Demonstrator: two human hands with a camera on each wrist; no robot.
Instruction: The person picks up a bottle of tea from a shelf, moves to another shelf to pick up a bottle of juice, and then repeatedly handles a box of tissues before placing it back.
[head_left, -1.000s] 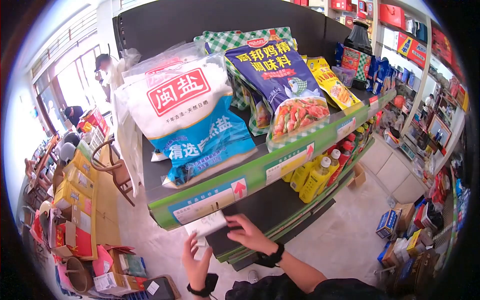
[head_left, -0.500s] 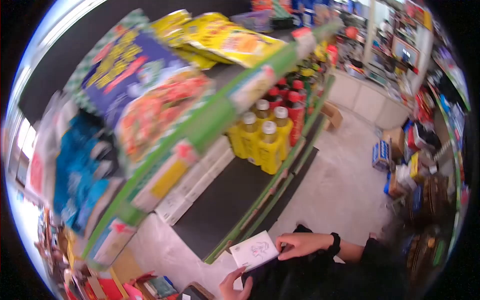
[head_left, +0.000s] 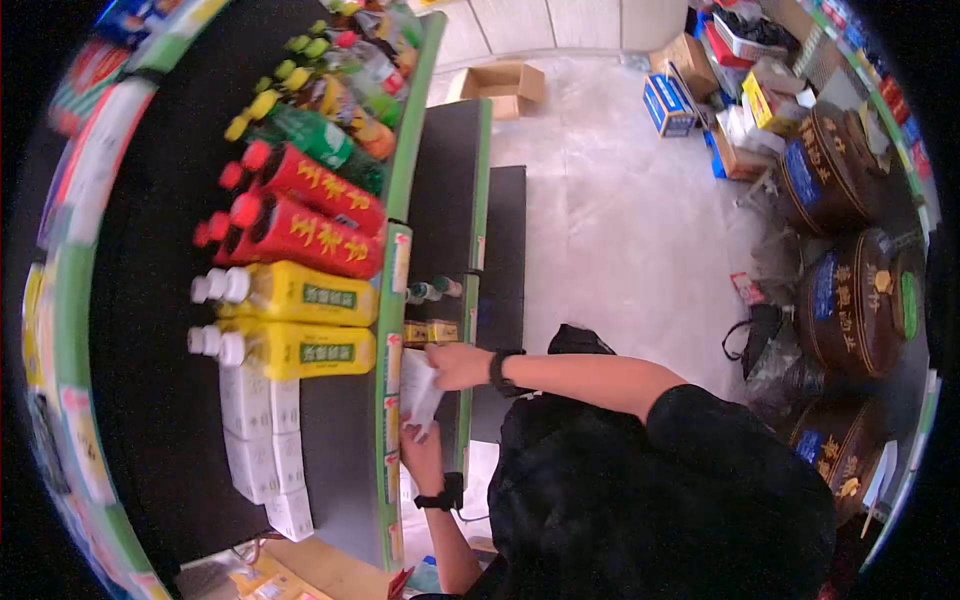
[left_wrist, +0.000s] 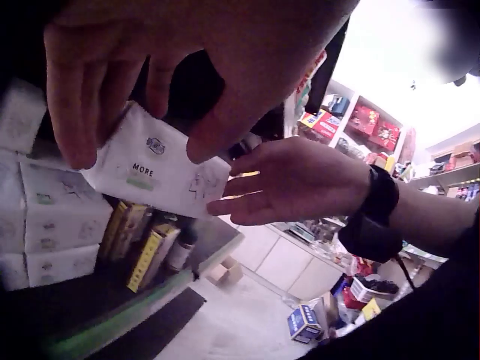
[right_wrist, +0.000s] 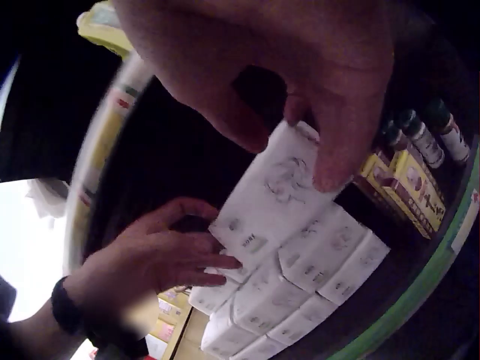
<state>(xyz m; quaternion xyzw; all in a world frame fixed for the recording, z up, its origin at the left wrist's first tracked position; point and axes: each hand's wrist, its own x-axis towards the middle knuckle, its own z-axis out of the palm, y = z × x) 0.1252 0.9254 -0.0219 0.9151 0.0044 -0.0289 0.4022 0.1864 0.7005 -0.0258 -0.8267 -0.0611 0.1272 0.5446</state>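
Observation:
A white printed pack (head_left: 420, 388) (left_wrist: 154, 169) (right_wrist: 274, 184) is held between both hands at the lower shelf. My left hand (head_left: 422, 455) (left_wrist: 172, 67) (right_wrist: 154, 251) spans one end, thumb on one side and fingers on the other. At the other end my right hand (head_left: 462, 367) (left_wrist: 300, 180) (right_wrist: 300, 82) pinches the pack between thumb and fingers. Similar white packs (left_wrist: 64, 214) (right_wrist: 322, 247) stand stacked close beside it, mostly hidden in the head view. Small yellow boxes (head_left: 440, 330) (left_wrist: 154, 255) (right_wrist: 416, 191) stand near the stack.
The upper shelf holds yellow bottles (head_left: 315, 348), red bottles (head_left: 325, 240) and white packs (head_left: 250, 450). Its green edge (head_left: 393, 500) runs beside my hands. Large brown jars (head_left: 850, 300) stand at the right, a cardboard box (head_left: 500, 88) on the floor beyond.
The head view has turned down and right to the lower shelves. Both hands have carried the white pack from in front of the shelving to the lower shelf.

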